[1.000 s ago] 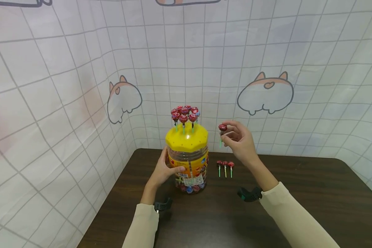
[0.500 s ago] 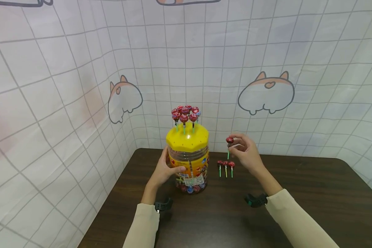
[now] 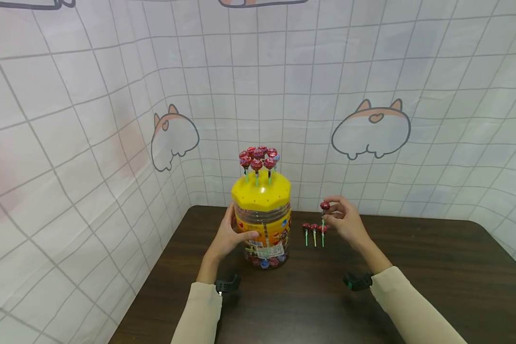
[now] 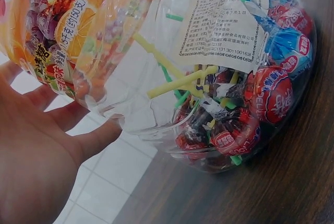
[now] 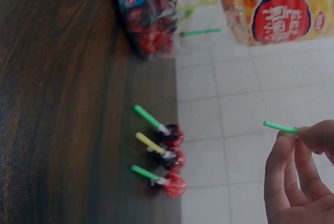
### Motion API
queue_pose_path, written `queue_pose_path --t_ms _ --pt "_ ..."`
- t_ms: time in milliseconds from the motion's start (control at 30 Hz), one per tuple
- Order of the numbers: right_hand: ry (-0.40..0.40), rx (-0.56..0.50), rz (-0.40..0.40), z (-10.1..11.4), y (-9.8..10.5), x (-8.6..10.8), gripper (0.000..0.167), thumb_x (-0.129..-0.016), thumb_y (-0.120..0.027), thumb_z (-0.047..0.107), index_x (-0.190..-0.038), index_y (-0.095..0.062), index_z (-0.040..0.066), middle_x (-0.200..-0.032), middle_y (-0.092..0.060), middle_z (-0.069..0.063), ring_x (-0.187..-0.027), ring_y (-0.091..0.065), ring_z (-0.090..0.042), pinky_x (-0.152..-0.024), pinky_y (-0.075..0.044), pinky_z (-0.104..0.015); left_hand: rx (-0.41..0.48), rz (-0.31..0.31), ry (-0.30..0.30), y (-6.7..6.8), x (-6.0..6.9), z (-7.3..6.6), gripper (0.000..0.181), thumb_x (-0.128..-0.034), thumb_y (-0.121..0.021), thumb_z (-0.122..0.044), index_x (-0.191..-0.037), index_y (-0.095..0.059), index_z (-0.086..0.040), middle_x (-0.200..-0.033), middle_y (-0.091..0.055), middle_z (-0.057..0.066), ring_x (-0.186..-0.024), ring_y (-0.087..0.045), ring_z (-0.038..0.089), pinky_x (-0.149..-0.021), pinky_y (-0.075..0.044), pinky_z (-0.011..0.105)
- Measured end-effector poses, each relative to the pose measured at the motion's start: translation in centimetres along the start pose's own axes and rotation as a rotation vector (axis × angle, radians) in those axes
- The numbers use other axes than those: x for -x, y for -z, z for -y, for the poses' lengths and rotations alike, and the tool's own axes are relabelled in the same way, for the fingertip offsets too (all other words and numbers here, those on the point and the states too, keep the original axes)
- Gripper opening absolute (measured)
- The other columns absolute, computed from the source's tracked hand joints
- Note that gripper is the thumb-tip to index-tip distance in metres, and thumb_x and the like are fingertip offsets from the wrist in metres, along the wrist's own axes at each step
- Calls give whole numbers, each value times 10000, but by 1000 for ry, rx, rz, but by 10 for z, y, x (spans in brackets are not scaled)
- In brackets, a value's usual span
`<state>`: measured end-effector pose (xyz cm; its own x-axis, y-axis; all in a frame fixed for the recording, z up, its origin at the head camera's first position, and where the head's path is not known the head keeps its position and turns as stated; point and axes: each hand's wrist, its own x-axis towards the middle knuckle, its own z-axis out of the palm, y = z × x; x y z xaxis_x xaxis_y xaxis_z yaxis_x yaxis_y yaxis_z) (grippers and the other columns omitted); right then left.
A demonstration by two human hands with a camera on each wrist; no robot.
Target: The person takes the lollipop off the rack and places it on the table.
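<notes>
A clear plastic candy jar (image 3: 264, 227) with a yellow lid (image 3: 261, 197) stands on the table. Several red-wrapped lollipops (image 3: 256, 165) stick upright out of the lid. My left hand (image 3: 224, 239) grips the jar's left side, thumb across the front label. To the jar's right, my right hand (image 3: 348, 223) pinches another lollipop (image 3: 325, 206), its red head up and green stick pointing down. In the right wrist view only that green stick (image 5: 279, 127) shows. Just below it, three lollipops (image 3: 314, 228) lie side by side on the table.
Loose lollipops (image 4: 274, 94) fill the bottom of the jar. The dark wooden table (image 3: 434, 272) reaches back to a white grid-patterned curtain (image 3: 284, 95), which also runs along the left side.
My right hand has moved down and to the right with its lollipop, nearer the three on the table. My left hand keeps hold of the jar.
</notes>
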<state>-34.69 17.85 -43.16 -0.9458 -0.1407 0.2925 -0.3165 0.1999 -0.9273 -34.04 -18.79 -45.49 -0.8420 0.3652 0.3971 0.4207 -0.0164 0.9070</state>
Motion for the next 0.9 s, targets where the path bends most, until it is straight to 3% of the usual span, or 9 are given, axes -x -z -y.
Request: queue_pose_path --t_ms 367,633,900 --pt "-106 12 1 -23 6 1 466 -953 -631 -58 -1391 -478 -7 -1118 -590 -295 -814 -682 -153 -795 -635 -491 0 -10 18 -1 0 -3 937 -870 -828 -162 -1582 -242 -325 -1466 -511 80 -1288 -580 250 -1063 -530 473" --pt "-166 37 32 -41 13 3 461 -970 -589 -74 -1408 -450 -33 -1057 -598 -222 -849 -678 -199 -804 -630 -501 -12 -14 17 -1 1 -5 951 -873 -827 -182 -1593 -225 -330 -1471 -509 89 -1285 -582 262 -1059 -533 479" --pt "-242 48 90 -58 17 5 475 -970 -564 -75 -1421 -418 -44 -1016 -602 -191 -866 -652 -217 -760 -640 -404 -21 -15 18 -2 1 -4 928 -870 -830 -185 -1579 -251 -334 -1463 -513 72 -1291 -572 268 -1069 -524 493"
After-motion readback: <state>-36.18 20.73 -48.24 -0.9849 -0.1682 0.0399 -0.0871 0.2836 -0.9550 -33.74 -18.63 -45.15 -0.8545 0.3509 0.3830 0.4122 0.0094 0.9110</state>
